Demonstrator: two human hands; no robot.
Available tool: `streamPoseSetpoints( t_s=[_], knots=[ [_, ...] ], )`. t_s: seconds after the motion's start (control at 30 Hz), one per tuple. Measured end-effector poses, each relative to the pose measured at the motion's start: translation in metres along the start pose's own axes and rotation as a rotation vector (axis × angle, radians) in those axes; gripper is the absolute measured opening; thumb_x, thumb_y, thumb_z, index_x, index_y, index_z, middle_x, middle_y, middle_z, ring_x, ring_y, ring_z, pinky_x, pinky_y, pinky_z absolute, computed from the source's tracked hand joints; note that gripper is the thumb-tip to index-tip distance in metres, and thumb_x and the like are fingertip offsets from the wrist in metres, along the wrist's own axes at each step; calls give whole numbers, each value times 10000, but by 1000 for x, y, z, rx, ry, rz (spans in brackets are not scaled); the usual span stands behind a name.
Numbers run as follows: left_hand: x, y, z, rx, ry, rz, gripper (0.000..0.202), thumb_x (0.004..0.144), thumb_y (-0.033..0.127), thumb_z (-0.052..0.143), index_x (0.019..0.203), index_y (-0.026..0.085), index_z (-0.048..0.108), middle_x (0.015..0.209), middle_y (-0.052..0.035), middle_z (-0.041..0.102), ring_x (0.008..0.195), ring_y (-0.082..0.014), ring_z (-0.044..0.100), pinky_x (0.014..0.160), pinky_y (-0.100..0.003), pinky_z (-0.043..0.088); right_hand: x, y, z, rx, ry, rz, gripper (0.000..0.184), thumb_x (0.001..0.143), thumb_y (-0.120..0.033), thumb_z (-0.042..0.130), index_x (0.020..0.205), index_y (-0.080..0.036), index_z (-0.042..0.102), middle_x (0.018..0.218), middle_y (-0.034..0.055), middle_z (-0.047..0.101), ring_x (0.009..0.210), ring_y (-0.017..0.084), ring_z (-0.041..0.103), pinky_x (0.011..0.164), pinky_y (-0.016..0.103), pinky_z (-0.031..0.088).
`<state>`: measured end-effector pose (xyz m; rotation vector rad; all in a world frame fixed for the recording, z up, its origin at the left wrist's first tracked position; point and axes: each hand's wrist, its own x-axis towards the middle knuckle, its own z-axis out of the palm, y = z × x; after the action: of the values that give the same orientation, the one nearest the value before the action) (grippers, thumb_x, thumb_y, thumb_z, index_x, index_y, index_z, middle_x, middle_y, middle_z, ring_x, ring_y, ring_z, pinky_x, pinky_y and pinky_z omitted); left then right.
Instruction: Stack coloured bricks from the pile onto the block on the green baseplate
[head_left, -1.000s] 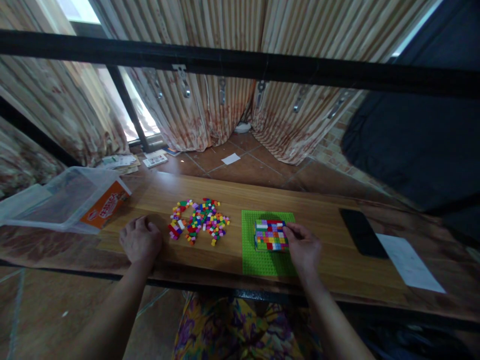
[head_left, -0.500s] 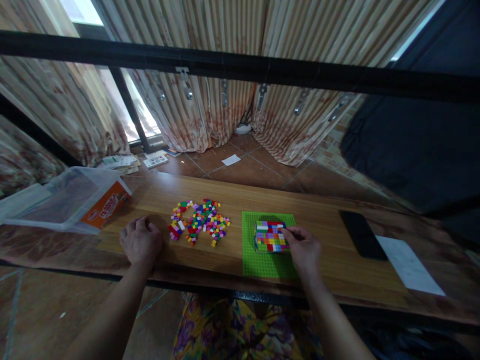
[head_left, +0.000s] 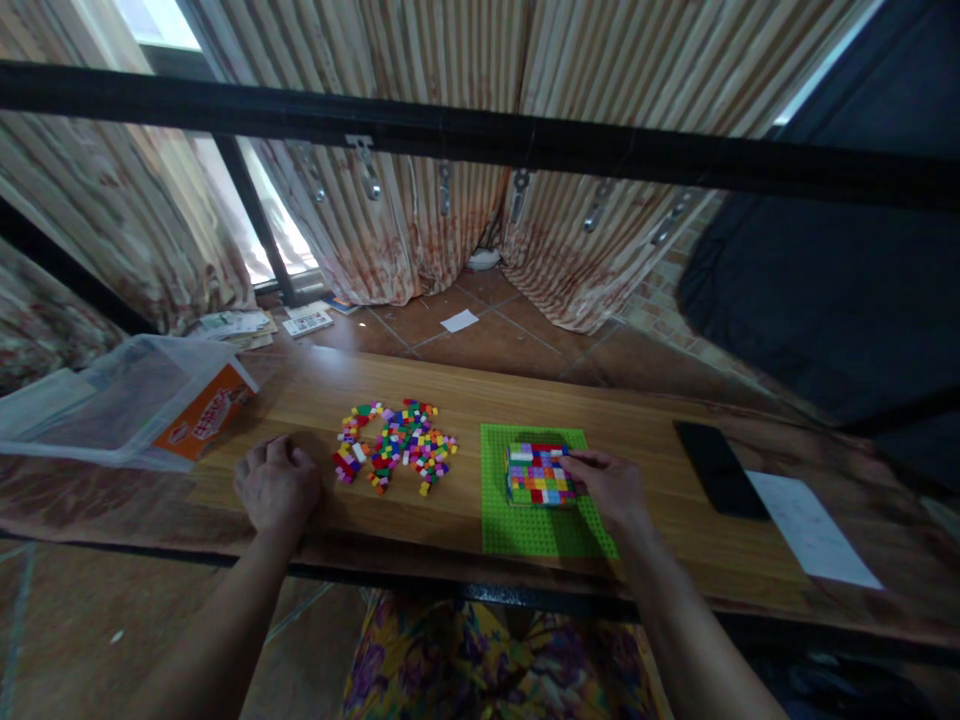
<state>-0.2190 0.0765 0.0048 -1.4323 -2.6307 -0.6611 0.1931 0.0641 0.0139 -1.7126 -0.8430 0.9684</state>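
My right hand (head_left: 606, 490) is closed in a pinch at the upper right edge of a multicoloured toy-brick block (head_left: 538, 475). Whatever lies between those fingertips is too small to make out. The brick block stands on a green studded baseplate (head_left: 517, 535). Resting on the tabletop, my left hand (head_left: 277, 488) is curled into a loose fist, and I see nothing in it, though its palm side is hidden. To its right lies a spread of small loose bricks (head_left: 409, 440) in many colours, apart from the hand.
A clear plastic tub (head_left: 142, 400) with an orange label lies at the table's left end. On the right are a black phone (head_left: 720, 468) and a white paper sheet (head_left: 810, 525). A dark rail (head_left: 480, 130) crosses in front of striped curtains (head_left: 450, 60).
My right hand stays at the brick block's right edge, its wrist and forearm shifted slightly right. My left hand rests in the same place. The whole view has shifted a little.
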Motion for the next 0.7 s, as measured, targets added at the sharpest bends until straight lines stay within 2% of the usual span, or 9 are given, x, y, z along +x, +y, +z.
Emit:
streamPoseSetpoints(
  t_s=[0.13,0.37,0.47,0.57,0.7],
  knots=[
    [0,0,-2,-6,-5,1,430,894,266,394,1232,92,594,1271,-201,563,1213,-347,472,1035,-510,364,3,0,0,-13,-20,11,359,511,-408,815,737,-142,732,629,54,707,530,167,619,482,271,493],
    [1,-1,-1,7,-14,2,442,887,285,378,1209,84,604,1270,-195,562,1211,-347,474,1044,-488,354,-2,2,-1,-163,18,-125,360,584,-468,767,773,-162,745,701,64,737,634,206,669,584,306,515],
    [1,-1,0,3,4,-8,435,872,286,396,1204,102,609,1259,-180,572,1203,-345,479,1039,-478,360,-17,5,-1,-147,96,-180,378,593,-473,769,806,-162,739,765,83,749,694,229,684,635,335,529],
    [1,-2,2,-13,20,-11,425,871,292,401,1199,124,612,1250,-168,577,1199,-336,480,1037,-474,360,-39,10,-2,-142,182,-278,359,684,-484,715,839,-161,724,811,97,748,738,236,685,684,356,531],
    [1,-3,4,-9,27,-20,419,871,291,404,1197,132,612,1254,-160,575,1190,-329,481,1033,-468,359,-70,6,3,-227,140,-427,278,803,-448,623,851,-189,711,853,75,734,778,209,678,739,333,519]
  ],
)
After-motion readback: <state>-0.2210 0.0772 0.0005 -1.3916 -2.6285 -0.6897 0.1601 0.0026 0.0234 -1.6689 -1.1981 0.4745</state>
